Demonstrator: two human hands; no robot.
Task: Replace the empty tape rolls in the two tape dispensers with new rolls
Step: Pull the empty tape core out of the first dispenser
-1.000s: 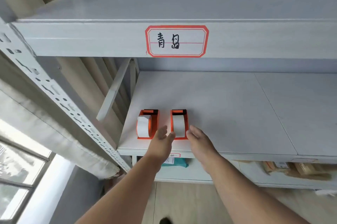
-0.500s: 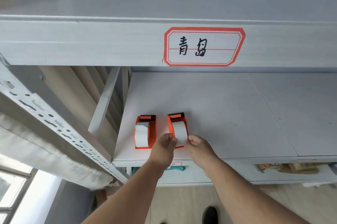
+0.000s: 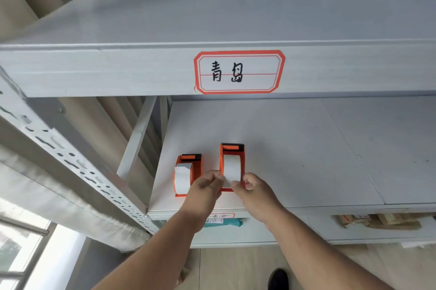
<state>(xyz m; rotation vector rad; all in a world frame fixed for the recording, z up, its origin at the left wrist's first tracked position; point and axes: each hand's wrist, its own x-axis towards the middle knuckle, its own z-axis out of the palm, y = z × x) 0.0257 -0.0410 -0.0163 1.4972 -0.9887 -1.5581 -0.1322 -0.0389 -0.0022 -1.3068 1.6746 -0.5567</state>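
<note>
Under label (image 3: 239,72) "青岛", both hands grip rt dispenser (image 3: 232,167).

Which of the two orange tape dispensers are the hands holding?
The right dispenser, pinched by the left hand and right hand. The left dispenser stands untouched.
</note>
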